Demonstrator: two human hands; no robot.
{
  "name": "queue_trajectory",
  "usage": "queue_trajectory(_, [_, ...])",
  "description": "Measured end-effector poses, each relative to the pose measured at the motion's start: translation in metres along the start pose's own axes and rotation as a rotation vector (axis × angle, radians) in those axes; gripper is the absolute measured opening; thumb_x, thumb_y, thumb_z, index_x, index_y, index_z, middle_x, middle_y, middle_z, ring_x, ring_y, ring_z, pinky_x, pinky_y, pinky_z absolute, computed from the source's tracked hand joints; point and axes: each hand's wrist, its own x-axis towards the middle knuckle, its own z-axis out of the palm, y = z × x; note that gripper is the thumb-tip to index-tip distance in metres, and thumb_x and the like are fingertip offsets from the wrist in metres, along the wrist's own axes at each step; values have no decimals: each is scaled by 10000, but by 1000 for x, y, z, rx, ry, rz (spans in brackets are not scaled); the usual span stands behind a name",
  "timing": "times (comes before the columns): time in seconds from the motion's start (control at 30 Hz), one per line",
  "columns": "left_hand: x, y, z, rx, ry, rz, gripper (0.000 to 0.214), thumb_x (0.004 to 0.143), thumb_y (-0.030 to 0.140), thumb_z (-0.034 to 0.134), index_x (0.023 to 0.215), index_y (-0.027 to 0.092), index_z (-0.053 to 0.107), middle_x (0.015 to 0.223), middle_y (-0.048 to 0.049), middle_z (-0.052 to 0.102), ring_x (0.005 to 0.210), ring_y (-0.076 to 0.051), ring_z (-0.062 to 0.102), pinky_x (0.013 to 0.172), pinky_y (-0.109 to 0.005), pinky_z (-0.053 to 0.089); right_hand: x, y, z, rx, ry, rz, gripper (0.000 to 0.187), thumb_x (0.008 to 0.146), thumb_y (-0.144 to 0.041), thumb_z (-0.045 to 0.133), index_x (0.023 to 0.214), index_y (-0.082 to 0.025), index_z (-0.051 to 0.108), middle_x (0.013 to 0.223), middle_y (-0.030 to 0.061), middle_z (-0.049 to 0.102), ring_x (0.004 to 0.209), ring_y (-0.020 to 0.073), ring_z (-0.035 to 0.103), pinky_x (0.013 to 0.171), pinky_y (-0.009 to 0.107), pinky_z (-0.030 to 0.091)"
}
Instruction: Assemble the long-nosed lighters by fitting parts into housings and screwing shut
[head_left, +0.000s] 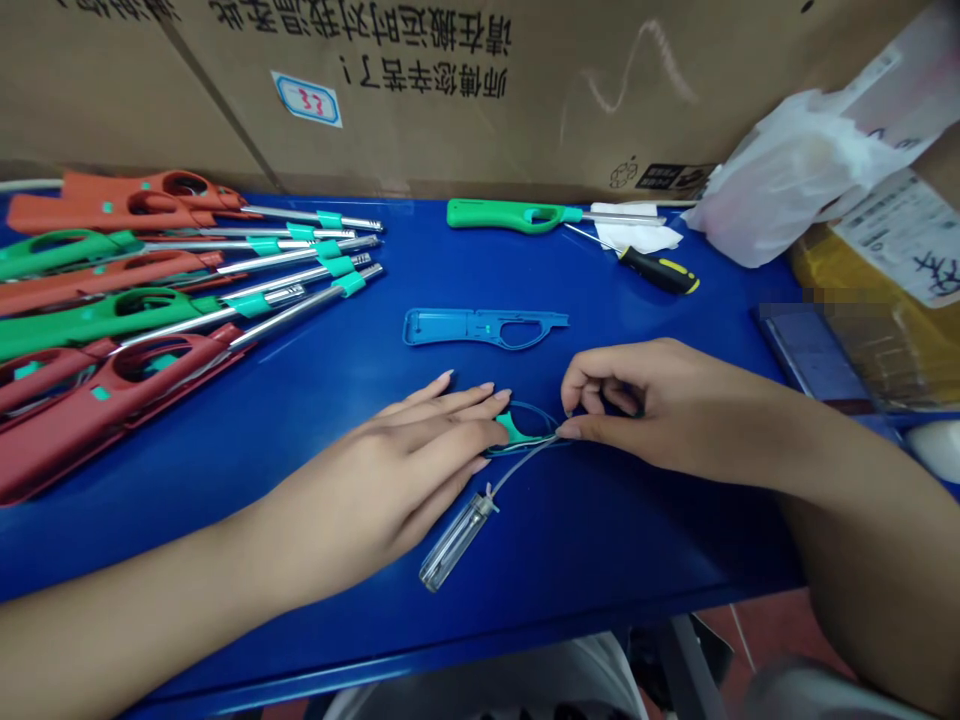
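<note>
My left hand (420,450) lies over a blue lighter casing half (536,408) on the table, thumb on the near side and fingers across it, holding it and covering most of it. A green trigger (516,430) shows beside its fingertips. At the casing's narrow end my right hand (622,395) pinches a thin tube (525,458) between thumb and forefinger. That tube runs down to a clear fuel tank (457,540) lying on the table. Farther back lies the other blue casing half (480,326), inner side up, apart from both hands.
Several red, orange and green lighters (150,310) are spread at left. A green lighter (502,215), a screwdriver (660,270) and white tissue (637,235) lie at the back. A cardboard box (412,140) stands behind; a plastic bag (795,170) and phone-like slab (817,350) are at right.
</note>
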Motion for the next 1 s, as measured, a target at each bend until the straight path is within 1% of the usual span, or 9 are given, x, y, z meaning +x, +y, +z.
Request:
queue_trajectory(0.2, [0, 0, 0, 5, -2, -5, 336, 1071, 235, 487, 1404, 201, 525, 1522, -89, 584, 1457, -206, 506, 1274, -470, 371, 5, -1, 0, 133, -19, 92, 220, 826, -389, 747, 703, -221, 674, 544, -72, 444, 511, 88, 396, 485, 243, 302])
queue_trajectory(0.33, [1, -1, 0, -4, -12, -13, 355, 1068, 231, 487, 1421, 198, 505, 1500, -85, 605, 1450, -212, 517, 1275, -480, 370, 6, -3, -4, 156, -26, 80, 191, 823, -360, 751, 715, -214, 695, 539, -76, 436, 497, 83, 379, 479, 242, 294])
queue_trajectory(0.43, [1, -1, 0, -16, 2, -22, 342, 1061, 241, 501, 1398, 188, 513, 1476, -97, 621, 1435, -217, 534, 1264, -471, 391, 4, -6, -7, 188, 78, -14, 188, 871, -372, 720, 777, -210, 721, 610, -51, 535, 541, 96, 433, 516, 254, 341])
queue_trajectory(0.5, [1, 0, 0, -25, 3, -28, 315, 1058, 243, 509, 1368, 186, 533, 1474, -102, 621, 1433, -214, 536, 1259, -455, 400, 2, -9, -7, 188, 143, -128, 167, 909, -340, 693, 811, -211, 729, 733, -16, 639, 638, 116, 531, 592, 265, 414])
queue_trajectory(0.57, [1, 0, 0, -26, 3, -21, 278, 1059, 237, 510, 1329, 186, 557, 1484, -104, 615, 1435, -208, 534, 1259, -442, 399, -1, -11, -3, 155, 148, -260, 107, 924, -258, 676, 852, -212, 741, 880, 14, 707, 768, 135, 617, 703, 273, 472])
queue_trajectory(0.63, [1, -1, 0, -19, 9, 0, 256, 1062, 223, 503, 1305, 189, 575, 1498, -106, 604, 1439, -207, 530, 1259, -445, 398, -4, -12, 1, 81, 124, -363, 113, 916, -168, 653, 894, -210, 755, 951, 27, 724, 851, 145, 653, 767, 278, 487])
queue_trajectory(0.77, [1, -1, 0, -1, 4, 31, 294, 1065, 188, 481, 1342, 212, 575, 1514, -93, 591, 1452, -206, 511, 1255, -467, 403, -5, -10, 8, -93, 60, -426, 190, 902, -119, 621, 918, -225, 778, 924, 22, 716, 879, 160, 659, 749, 284, 467])
queue_trajectory(0.87, [2, -2, 0, 6, 6, 39, 298, 1063, 180, 481, 1341, 213, 584, 1519, -93, 585, 1453, -207, 509, 1253, -472, 407, -6, -10, 9, -130, 68, -451, 199, 930, -135, 607, 918, -227, 783, 925, 26, 723, 902, 168, 660, 770, 296, 459])
queue_trajectory(1.0, [1, -2, 0, -3, 13, 45, 296, 1060, 176, 486, 1333, 207, 596, 1517, -104, 584, 1452, -212, 510, 1254, -475, 408, -8, -13, 9, -233, 72, -478, 225, 986, -212, 575, 920, -223, 789, 781, 15, 698, 781, 165, 628, 688, 313, 412])
